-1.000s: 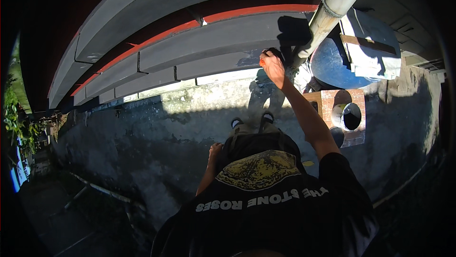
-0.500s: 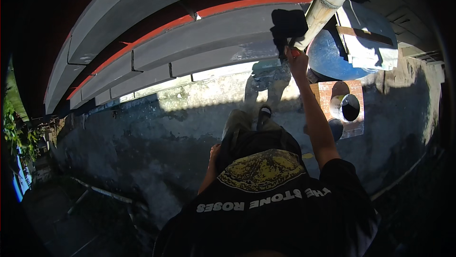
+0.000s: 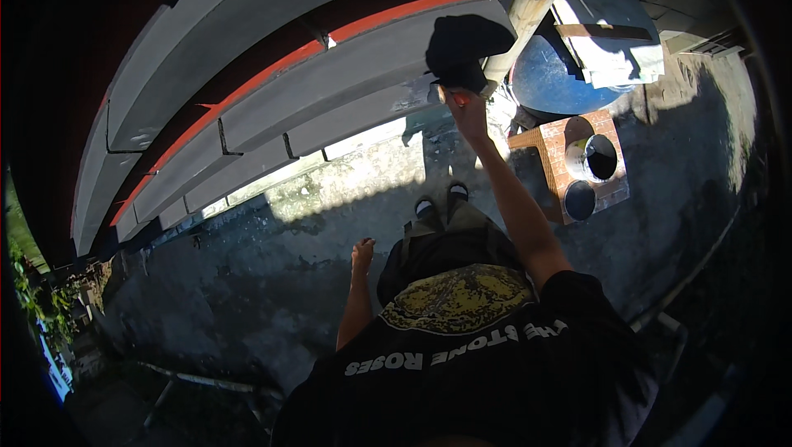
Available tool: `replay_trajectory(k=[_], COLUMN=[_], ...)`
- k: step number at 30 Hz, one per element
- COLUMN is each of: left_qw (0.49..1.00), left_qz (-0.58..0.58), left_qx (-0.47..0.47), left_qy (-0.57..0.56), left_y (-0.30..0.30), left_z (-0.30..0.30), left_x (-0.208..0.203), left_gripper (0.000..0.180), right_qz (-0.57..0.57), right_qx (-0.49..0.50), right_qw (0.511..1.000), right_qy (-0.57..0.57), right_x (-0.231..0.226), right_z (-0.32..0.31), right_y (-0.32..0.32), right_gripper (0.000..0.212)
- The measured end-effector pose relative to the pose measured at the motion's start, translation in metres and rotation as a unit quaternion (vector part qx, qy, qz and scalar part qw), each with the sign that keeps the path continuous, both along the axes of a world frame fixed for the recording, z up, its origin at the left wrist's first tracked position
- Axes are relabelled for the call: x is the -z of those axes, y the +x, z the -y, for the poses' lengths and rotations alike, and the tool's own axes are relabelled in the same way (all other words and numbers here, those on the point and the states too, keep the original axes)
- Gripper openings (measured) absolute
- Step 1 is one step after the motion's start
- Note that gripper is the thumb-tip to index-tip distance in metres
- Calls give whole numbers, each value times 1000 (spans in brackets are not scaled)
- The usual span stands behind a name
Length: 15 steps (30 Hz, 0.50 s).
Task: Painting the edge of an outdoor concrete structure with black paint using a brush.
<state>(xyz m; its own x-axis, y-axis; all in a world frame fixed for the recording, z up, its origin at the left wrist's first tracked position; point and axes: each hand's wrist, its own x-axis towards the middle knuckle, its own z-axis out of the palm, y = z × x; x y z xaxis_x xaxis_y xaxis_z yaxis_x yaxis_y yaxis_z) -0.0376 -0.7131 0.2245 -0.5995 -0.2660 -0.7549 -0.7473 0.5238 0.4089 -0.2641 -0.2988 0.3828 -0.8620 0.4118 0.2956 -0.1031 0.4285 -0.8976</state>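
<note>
Small orange-red object [image 3: 461,100] held up near the pale pole [image 3: 535,3].
The right hand [image 3: 469,113] has its grip clamped around it, by the right end of the grey boards [image 3: 355,108]; contact there is unclear. The left hand [image 3: 362,255] hangs near the hip, fingers bent; I cannot tell whether its grip is closed. Rightward stand a rounded blue container [image 3: 551,84] and an orange box [image 3: 612,187].

I can read only white capitals [image 3: 478,345] across the black shirt [image 3: 462,402], on the near side of its yellow print [image 3: 458,298].
</note>
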Motion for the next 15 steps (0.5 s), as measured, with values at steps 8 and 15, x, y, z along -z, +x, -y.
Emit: replay_trajectory(k=[8, 15], left_qw=[993, 962], left_qz=[88, 132], left_qx=[75, 182], left_qy=[16, 152], left_y=[-15, -11], left_z=[0, 25], left_x=[-6, 53], left_gripper=[44, 39], right_qz=[35, 235], right_qx=[268, 493], right_qw=[961, 835], right_qy=[54, -66], right_x=[20, 111], right_z=[-149, -203], right_y=[110, 304], right_gripper=[19, 28])
